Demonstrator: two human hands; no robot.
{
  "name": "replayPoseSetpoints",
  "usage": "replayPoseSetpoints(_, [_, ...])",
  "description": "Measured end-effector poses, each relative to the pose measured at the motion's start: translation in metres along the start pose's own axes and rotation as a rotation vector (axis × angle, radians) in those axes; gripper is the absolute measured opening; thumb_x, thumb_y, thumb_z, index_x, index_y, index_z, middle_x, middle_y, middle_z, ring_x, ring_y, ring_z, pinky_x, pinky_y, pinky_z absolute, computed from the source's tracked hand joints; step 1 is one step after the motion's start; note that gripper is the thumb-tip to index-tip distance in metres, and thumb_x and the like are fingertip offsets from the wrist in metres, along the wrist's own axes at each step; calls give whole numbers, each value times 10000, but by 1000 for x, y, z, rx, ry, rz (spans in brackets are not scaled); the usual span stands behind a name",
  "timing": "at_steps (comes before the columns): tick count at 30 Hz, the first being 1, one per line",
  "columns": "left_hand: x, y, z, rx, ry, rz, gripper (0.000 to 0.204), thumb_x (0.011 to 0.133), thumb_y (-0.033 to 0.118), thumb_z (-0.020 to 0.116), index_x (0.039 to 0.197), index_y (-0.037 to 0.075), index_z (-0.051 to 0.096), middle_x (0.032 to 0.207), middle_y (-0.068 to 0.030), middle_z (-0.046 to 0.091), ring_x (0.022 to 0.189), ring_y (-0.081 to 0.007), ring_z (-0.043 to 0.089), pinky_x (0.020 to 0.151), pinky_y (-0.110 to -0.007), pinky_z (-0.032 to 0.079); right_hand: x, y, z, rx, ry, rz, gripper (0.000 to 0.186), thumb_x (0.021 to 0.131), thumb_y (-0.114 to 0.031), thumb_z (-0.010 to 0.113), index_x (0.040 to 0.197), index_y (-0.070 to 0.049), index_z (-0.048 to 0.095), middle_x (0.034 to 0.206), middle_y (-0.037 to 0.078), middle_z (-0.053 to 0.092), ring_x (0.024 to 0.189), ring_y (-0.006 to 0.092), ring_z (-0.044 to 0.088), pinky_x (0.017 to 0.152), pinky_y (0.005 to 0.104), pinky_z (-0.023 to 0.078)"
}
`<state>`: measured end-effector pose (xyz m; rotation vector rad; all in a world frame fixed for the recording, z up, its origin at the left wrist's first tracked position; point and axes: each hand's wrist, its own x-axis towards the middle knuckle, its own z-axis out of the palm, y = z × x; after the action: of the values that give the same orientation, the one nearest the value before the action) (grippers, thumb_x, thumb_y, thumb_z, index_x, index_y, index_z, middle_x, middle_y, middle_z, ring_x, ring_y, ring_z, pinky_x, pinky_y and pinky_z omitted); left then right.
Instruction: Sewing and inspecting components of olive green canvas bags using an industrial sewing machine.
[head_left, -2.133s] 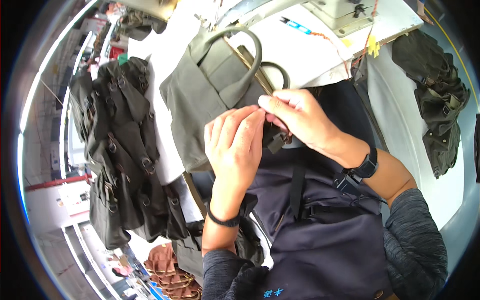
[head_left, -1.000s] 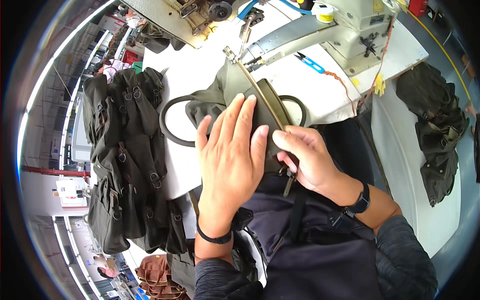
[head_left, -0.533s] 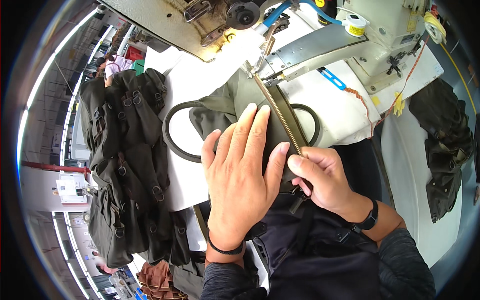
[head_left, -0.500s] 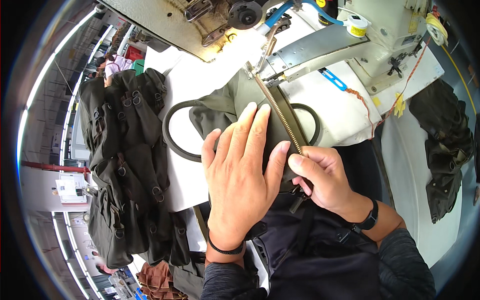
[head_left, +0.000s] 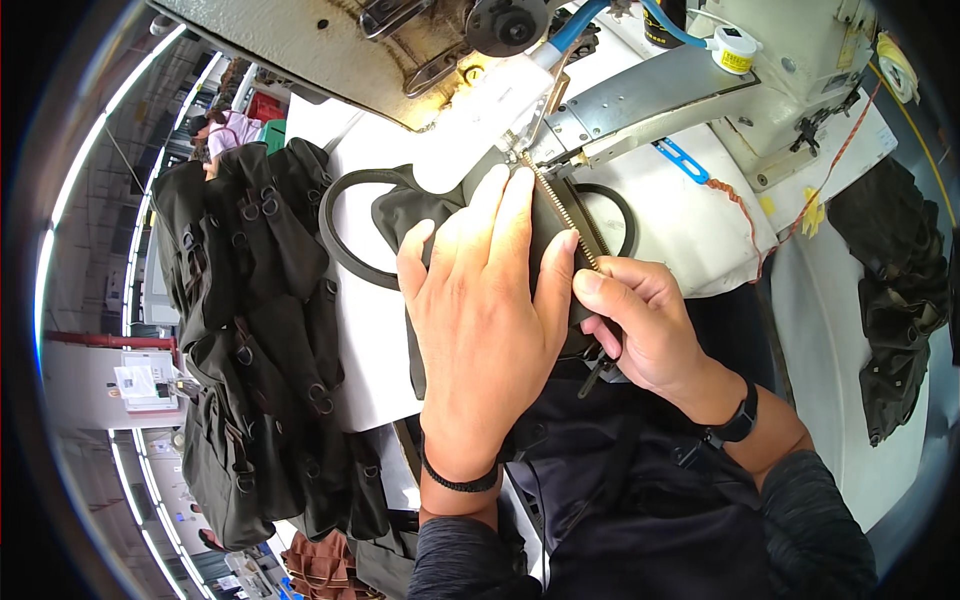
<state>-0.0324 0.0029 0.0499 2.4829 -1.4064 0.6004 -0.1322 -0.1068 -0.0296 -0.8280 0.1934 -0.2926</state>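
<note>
Under the lit head of a sewing machine point(head_left: 300, 50) lies a dark olive fabric bag point(head_left: 400, 212) with looped handles point(head_left: 345, 245). A zipper with brass-coloured teeth point(head_left: 562, 208) runs along its edge from the needle area back toward me. My left hand point(head_left: 485, 310) rests flat on the fabric left of the zipper, fingers stretched toward the needle. At the zipper's near end, my right hand point(head_left: 650, 325) pinches the zipper edge between thumb and fingers. The needle itself is hidden by a bright, whitish guard point(head_left: 480, 125).
Several dark olive bags point(head_left: 265, 340) hang in a pile at the left, and more dark bags point(head_left: 890, 310) lie at the right. The machine's narrow metal arm point(head_left: 650, 105) extends right of the zipper. A blue tool point(head_left: 682, 160) lies on the white table point(head_left: 370, 370).
Both hands have moved forward with the bag and zipper, toward the needle. The near end of the zipper is closer to the machine. My grip looks the same.
</note>
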Motion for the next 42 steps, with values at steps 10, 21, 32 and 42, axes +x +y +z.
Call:
replayPoseSetpoints(10, [-8,6,1,-30,-34,-16,465,1017,227,680,1428,16,627,1304,-158,700,1267,-285,630,1194,-512,331,7,-1,-2,-17,-23,-35,337,1090,-224,631,791,-67,629,737,-6,598,574,33,491,518,209,395])
replayPoseSetpoints(21, [-10,-11,29,-53,179,28,346,989,167,691,1313,53,731,1302,-122,711,1200,-269,660,1162,-467,401,28,4,-1,-9,-32,-68,337,1074,-236,654,767,-99,619,757,-15,624,577,18,509,517,199,391])
replayPoseSetpoints(32, [6,-46,63,-214,470,164,223,891,88,797,1110,56,772,1092,-75,768,1022,-250,717,1004,-426,508,64,2,3,-31,-32,-127,256,1056,-192,659,845,-53,696,759,-13,627,581,25,510,525,202,402])
replayPoseSetpoints(42, [-10,-34,63,-348,447,118,348,851,35,785,1190,43,705,1195,-132,741,1111,-310,707,1045,-440,489,73,-10,2,-270,-63,-151,272,1082,-219,635,923,-16,719,756,-5,638,636,41,535,578,223,429])
